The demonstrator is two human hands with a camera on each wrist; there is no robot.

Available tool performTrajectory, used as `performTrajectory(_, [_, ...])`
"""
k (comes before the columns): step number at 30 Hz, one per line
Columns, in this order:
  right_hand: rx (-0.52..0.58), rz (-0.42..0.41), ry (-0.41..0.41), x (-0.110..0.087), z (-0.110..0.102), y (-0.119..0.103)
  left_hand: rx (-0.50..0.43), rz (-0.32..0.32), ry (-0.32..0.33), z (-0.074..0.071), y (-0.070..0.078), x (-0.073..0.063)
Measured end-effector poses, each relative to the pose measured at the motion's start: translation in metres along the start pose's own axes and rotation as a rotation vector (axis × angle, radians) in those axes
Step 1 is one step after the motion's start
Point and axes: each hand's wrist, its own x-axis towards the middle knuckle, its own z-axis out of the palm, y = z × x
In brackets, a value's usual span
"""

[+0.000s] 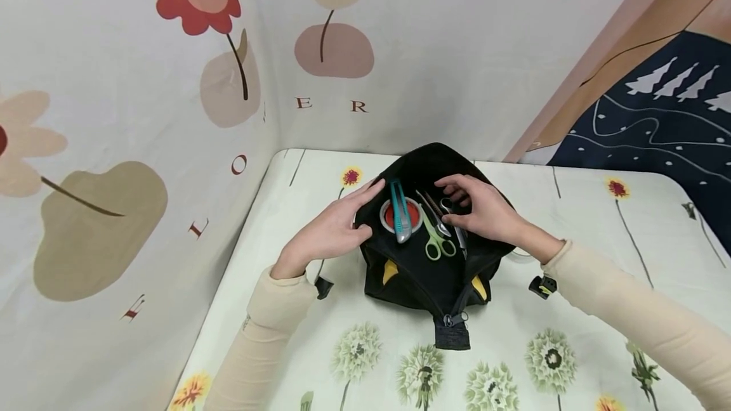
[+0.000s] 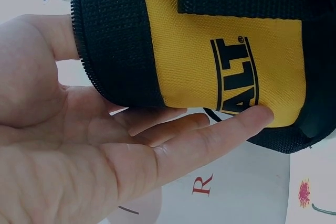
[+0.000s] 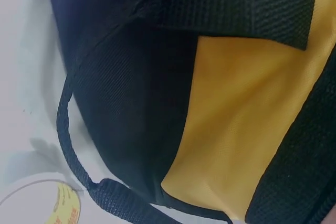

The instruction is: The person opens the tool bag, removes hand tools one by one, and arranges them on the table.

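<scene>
A black tool bag (image 1: 411, 284) with yellow panels gapes open on the table. Inside lie a teal utility knife (image 1: 401, 211), a tape roll (image 1: 385, 224) with a red core, green-handled scissors (image 1: 440, 247) and slim metal tools (image 1: 431, 205). My left hand (image 1: 337, 224) rests at the bag's left rim; in the left wrist view its index finger lies straight along the yellow side (image 2: 194, 72) and its thumb passes behind the zipper edge. My right hand (image 1: 480, 208) reaches over the right rim, thumb and index finger apart above the tools, partly covering them.
A clear-looking tape roll (image 3: 39, 203) with a yellow label lies to the right of the bag, mostly hidden by my right arm in the head view. A zipper pull (image 1: 454, 319) sits at the bag's near end. Printed cloth walls stand behind and left.
</scene>
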Motion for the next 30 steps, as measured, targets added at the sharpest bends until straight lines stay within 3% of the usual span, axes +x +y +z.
performTrajectory(10, [-0.068, 0.068, -0.056, 0.005, 0.004, 0.01, 0.005, 0.003, -0.001, -0.003, 0.0, -0.002])
performTrajectory(30, [-0.104, 0.268, -0.062, -0.001, 0.02, 0.02, 0.007, 0.009, -0.017, -0.003, -0.001, 0.0])
